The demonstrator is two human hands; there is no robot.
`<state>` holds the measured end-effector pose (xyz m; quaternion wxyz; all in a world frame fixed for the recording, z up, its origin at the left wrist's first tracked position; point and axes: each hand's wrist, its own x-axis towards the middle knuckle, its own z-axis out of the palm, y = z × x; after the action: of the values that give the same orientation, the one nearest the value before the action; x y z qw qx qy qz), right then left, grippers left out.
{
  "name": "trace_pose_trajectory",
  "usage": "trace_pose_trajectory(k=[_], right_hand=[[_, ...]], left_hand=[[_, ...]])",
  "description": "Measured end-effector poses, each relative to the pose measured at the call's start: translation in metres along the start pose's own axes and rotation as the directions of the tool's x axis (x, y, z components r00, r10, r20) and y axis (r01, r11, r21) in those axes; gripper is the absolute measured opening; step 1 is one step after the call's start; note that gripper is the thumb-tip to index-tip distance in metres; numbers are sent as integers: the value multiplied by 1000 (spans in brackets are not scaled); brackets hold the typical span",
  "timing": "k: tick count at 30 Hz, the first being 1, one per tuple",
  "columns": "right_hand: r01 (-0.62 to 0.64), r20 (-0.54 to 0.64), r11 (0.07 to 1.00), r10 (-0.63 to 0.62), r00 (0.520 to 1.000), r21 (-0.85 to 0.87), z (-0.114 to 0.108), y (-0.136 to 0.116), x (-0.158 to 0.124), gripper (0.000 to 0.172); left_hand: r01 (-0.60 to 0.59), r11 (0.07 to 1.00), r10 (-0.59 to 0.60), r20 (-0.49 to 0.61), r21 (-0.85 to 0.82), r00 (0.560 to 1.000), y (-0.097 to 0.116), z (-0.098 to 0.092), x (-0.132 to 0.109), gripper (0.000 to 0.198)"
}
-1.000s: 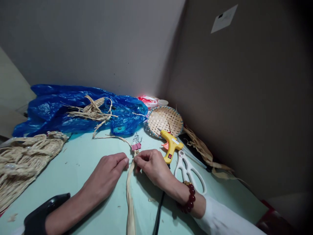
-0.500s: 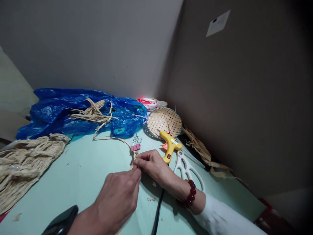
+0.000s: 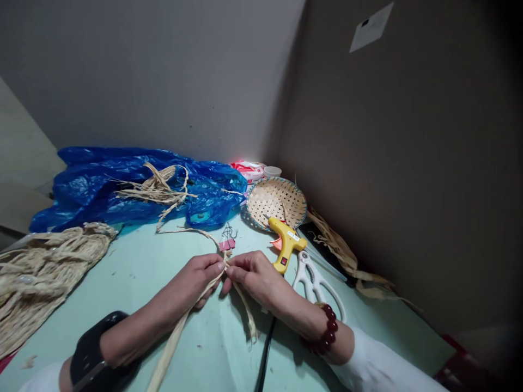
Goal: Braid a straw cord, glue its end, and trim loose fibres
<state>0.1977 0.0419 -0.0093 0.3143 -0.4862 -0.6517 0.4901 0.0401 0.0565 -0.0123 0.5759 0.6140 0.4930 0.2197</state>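
The left hand (image 3: 202, 277) and right hand (image 3: 255, 277) were close together at the middle of the tabletop (image 3: 143, 261), both pinched on the straw strip (image 3: 167, 348) just on the near side of a pink clip (image 3: 227, 245). The exact crossing of the strands was covered by the fingertips; whether the two hands touched could not be determined. From the left hand the strip ran toward the near edge, where the frame cut it off. A shorter strand (image 3: 247, 313) trailed out below the right hand to a frayed end. Wire loops above the clip were too fine to trace.

A yellow glue gun (image 3: 288, 245) lay beyond the right hand, its nozzle against or over the basket (image 3: 275, 201); contact was unclear. White scissors (image 3: 314, 280) lay beside it, handles partly hidden behind the right forearm. A black cord (image 3: 266, 354) left the frame at the bottom.

The woven straw piece (image 3: 53, 272) was cut off at the left. A straw bundle (image 3: 159, 185) rested on a blue bag (image 3: 93, 179), contents not discernible. Print on the wall paper (image 3: 372, 27) was illegible.
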Motion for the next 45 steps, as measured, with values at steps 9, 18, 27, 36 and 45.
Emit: trace_pose_trajectory(k=[9, 18, 27, 36, 45], right_hand=[[74, -19, 973, -80, 997, -218, 1, 1, 0, 29], [69, -53, 851, -113, 992, -521, 1, -8, -6, 28], [76, -34, 650, -155, 987, -756, 4, -20, -22, 20], [408, 284, 245, -418, 863, -879, 36, -12, -33, 21], [110, -58, 511, -301, 952, -853, -22, -17, -7, 41]], left_hand=[[-51, 997, 47, 87, 49, 995, 4, -12, -7, 23], [-39, 998, 47, -147, 55, 988, -6, -7, -1, 26], [-58, 998, 58, -226, 8, 972, -5, -4, 2, 25], [18, 976, -47, -132, -216, 990, -9, -5, -1, 24], [169, 835, -105, 151, -523, 983, -4, -29, -7, 35]])
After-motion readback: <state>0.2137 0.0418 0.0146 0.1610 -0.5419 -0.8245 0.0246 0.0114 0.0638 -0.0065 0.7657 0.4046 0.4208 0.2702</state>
